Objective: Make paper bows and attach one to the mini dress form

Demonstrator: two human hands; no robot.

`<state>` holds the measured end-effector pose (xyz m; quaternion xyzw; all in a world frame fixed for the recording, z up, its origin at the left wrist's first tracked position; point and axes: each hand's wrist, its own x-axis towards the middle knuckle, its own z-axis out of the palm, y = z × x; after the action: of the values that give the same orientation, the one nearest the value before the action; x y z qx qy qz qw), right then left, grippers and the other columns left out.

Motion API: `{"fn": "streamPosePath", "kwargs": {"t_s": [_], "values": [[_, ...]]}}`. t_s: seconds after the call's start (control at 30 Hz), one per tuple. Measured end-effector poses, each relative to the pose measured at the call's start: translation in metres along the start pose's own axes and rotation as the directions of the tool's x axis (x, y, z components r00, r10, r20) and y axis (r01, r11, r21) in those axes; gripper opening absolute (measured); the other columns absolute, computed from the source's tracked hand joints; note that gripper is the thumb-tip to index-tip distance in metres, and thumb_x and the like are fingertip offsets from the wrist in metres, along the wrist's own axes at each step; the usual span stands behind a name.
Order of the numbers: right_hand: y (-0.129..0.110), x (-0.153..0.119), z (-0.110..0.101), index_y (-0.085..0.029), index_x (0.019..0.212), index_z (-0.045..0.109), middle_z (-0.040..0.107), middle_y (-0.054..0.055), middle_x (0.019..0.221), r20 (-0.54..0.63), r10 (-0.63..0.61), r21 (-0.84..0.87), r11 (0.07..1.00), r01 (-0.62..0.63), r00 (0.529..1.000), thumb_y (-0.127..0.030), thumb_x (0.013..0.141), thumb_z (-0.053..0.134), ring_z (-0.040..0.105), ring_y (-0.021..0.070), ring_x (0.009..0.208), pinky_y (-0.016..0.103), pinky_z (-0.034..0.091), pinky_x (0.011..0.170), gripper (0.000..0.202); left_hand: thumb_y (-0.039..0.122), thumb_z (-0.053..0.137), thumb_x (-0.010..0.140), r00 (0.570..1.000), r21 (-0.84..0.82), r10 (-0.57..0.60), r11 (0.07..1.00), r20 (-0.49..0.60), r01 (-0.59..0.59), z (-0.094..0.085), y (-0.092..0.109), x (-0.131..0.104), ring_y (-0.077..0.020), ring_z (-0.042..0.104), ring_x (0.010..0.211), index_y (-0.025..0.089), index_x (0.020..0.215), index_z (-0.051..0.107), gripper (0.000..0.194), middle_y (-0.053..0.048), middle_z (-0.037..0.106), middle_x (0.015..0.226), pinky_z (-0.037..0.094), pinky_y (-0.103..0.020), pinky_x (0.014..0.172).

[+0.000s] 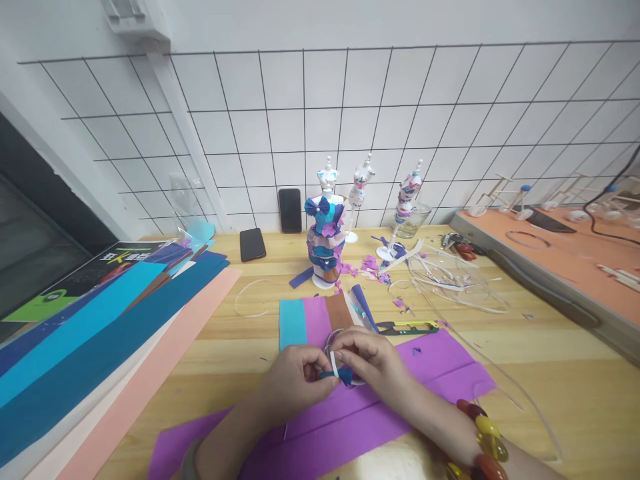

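My left hand (295, 381) pinches a small gathered piece of dark blue crepe paper (345, 376), its fanned end showing between my hands. A narrow white strip (334, 364) stands up against that piece, and the fingertips of my right hand (373, 360) are closed on its upper part. Partly hidden behind my fingers is a pale ring (329, 342), perhaps a tape roll. Under both hands lies a purple crepe paper sheet (440, 363). Beyond them are a turquoise paper piece (293, 323) and a brown one (340, 312), with yellow-and-black thread snips (407, 327) to the right.
A small dress form (326, 233) wearing blue and purple paper stands ahead, with two slimmer forms (361, 183) (409, 193) behind. Two phones (253, 245) (290, 210) are near the wall. Paper sheets (165, 320) fill the left; tangled clear strips (455, 280) lie right.
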<state>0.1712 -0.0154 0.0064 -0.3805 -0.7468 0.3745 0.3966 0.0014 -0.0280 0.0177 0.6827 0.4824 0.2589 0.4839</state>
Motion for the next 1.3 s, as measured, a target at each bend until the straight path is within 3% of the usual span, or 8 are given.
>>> {"fn": "streamPosePath", "kwargs": {"t_s": [0.23, 0.4, 0.8, 0.97, 1.1, 1.3], "values": [[-0.009, -0.001, 0.002, -0.018, 0.080, 0.063, 0.065, 0.005, 0.077, -0.006, -0.051, 0.025, 0.998, 0.052, 0.999, -0.021, 0.083, 0.051, 0.057, 0.0161, 0.076, 0.030, 0.045, 0.071, 0.012, 0.023, 0.055, 0.067, 0.999, -0.033, -0.039, 0.999, -0.024, 0.039, 0.000, -0.007, 0.003, -0.0064, 0.030, 0.043, 0.015, 0.059, 0.055, 0.011, 0.007, 0.037, 0.046, 0.022, -0.019, 0.040], [-0.018, -0.001, 0.000, -0.020, 0.093, 0.065, 0.065, 0.007, 0.087, 0.029, -0.086, 0.053, 0.995, 0.084, 0.996, -0.018, 0.083, 0.049, 0.057, 0.0181, 0.085, 0.033, 0.046, 0.077, 0.019, 0.024, 0.056, 0.066, 0.996, -0.039, -0.050, 0.998, -0.070, 0.048, 0.001, -0.009, 0.005, -0.0062, 0.030, 0.042, 0.016, 0.058, 0.054, 0.011, 0.008, 0.037, 0.044, 0.021, -0.018, 0.040], [-0.014, -0.006, 0.001, -0.024, 0.111, 0.057, 0.058, 0.009, 0.108, -0.018, -0.053, 0.042, 0.998, 0.054, 0.998, -0.020, 0.083, 0.049, 0.053, 0.0199, 0.100, 0.035, 0.044, 0.085, 0.029, 0.030, 0.057, 0.068, 0.993, -0.165, -0.101, 0.982, -0.059, 0.090, 0.004, -0.014, 0.006, -0.0079, 0.044, 0.040, 0.015, 0.066, 0.056, 0.016, 0.003, 0.055, 0.047, 0.032, -0.018, 0.039], [-0.025, -0.008, 0.002, -0.026, 0.111, 0.056, 0.060, 0.007, 0.103, -0.019, -0.196, 0.016, 0.981, 0.196, 0.981, -0.014, 0.083, 0.048, 0.053, 0.0196, 0.098, 0.037, 0.044, 0.084, 0.032, 0.031, 0.060, 0.066, 0.986, -0.276, -0.159, 0.951, -0.058, 0.137, 0.004, -0.015, 0.008, -0.0080, 0.045, 0.035, 0.016, 0.065, 0.052, 0.018, 0.005, 0.052, 0.045, 0.035, -0.019, 0.037], [-0.034, -0.010, 0.006, -0.025, 0.112, 0.055, 0.061, 0.007, 0.099, 0.046, -0.323, -0.075, 0.942, 0.326, 0.945, -0.010, 0.081, 0.048, 0.052, 0.0206, 0.095, 0.040, 0.042, 0.083, 0.035, 0.032, 0.064, 0.062, 0.985, -0.372, -0.165, 0.919, -0.056, 0.133, 0.001, -0.009, 0.010, -0.0061, 0.042, 0.034, 0.015, 0.059, 0.049, 0.023, 0.006, 0.048, 0.041, 0.032, -0.018, 0.037], [-0.026, -0.012, 0.011, -0.024, 0.097, 0.059, 0.065, 0.004, 0.084, 0.012, -0.405, -0.157, 0.902, 0.402, 0.914, -0.006, 0.080, 0.050, 0.055, 0.0172, 0.079, 0.034, 0.044, 0.072, 0.026, 0.032, 0.069, 0.057, 0.979, -0.419, -0.186, 0.898, -0.088, 0.133, -0.003, -0.003, 0.010, -0.0049, 0.041, 0.035, 0.014, 0.058, 0.053, 0.024, 0.006, 0.051, 0.042, 0.030, -0.016, 0.037]]}}
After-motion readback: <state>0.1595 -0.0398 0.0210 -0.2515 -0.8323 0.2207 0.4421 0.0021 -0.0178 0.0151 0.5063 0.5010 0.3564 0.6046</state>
